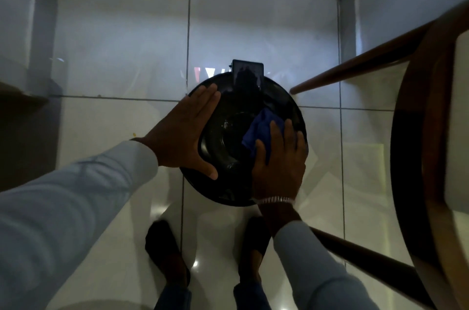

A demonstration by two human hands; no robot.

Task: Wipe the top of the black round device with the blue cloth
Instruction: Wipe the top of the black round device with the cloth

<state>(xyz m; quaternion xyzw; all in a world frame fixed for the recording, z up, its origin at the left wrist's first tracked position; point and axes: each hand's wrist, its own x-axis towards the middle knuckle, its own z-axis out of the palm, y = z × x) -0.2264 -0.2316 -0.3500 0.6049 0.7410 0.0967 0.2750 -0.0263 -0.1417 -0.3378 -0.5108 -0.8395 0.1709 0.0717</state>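
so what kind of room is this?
Probably a home interior: glossy tiled floor, a wooden chair at the right, and the person in slippers. Which room, I can't tell.

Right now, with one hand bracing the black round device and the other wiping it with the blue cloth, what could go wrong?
1. The dark rectangular panel stands up at the far edge of the device; a wide stroke of the cloth could knock it.
2. The left hand lies flat on the glossy top and may leave smudges.
3. The wooden chair sits close to the right hand, so the elbow may bump it.
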